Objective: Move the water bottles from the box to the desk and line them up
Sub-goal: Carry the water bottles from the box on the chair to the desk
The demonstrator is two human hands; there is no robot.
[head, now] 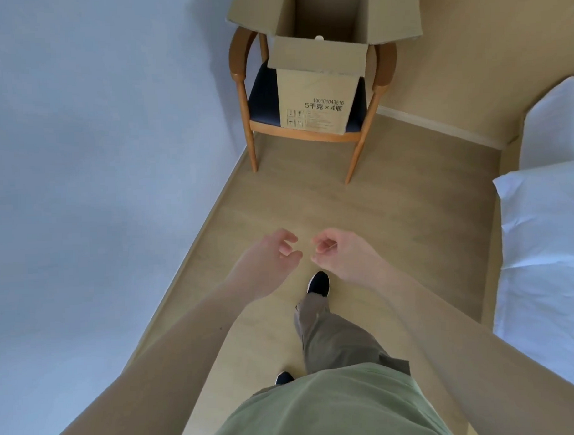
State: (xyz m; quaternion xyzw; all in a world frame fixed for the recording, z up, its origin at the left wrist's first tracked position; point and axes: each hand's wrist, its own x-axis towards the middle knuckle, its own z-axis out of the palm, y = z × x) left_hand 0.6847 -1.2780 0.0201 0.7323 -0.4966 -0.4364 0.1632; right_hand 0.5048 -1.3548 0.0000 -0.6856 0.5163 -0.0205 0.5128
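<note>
While one white bottle cap [319, 38] peeks from the open cardboard box [317, 99] on the wooden armchair [242, 88], we walk up, left hand [270, 257] and right hand [339, 251] empty, fingers loosely curled, ready to reach in.

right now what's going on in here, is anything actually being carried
Nothing is being carried. A person stands on the wooden floor facing a cardboard box that sits open on a wooden chair by the wall. The left hand and the right hand are held out in front, fingers loosely curled, both empty. One white bottle cap peeks over the box's front edge, so at least one bottle seems to remain inside. No desk is in view; a bed with white bedding runs along the right side.
</note>
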